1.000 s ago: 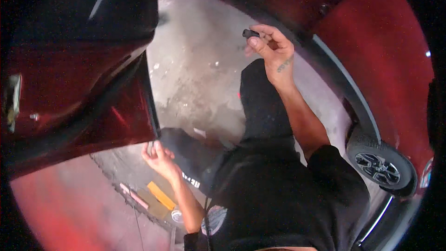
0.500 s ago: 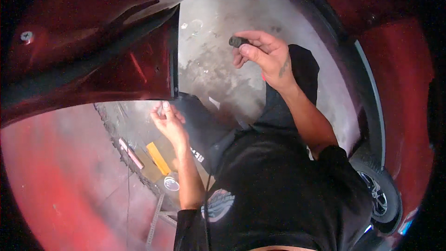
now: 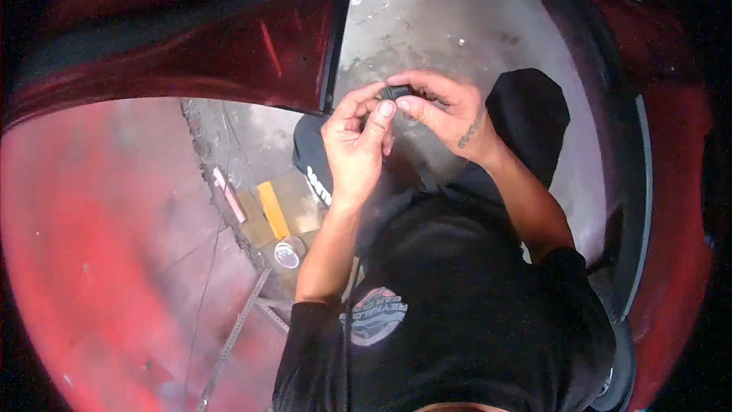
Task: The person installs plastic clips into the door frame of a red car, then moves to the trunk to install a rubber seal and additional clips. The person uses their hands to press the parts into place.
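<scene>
A small black ribbed rubber-like cylinder (image 3: 395, 92) is between my two hands, above the floor and my bent legs. My right hand (image 3: 454, 111) pinches its right end between thumb and fingers. At the other end, the thumb and fingertips of my left hand (image 3: 354, 141) are closed on the cylinder. The fingertips cover part of it, so its full shape is hidden.
A dark red car panel with a black edge (image 3: 332, 46) reaches in from the upper left, close to my left hand. Red bodywork (image 3: 675, 206) curves along the right. On the floor at lower left lie a yellow strip (image 3: 273, 210), a pinkish stick (image 3: 229, 194), a round container (image 3: 289, 252) and a perforated metal bar (image 3: 236, 328).
My left hand has come up and right from below the panel's corner to meet the cylinder. My right hand has lowered slightly, still holding it. The view has shifted.
</scene>
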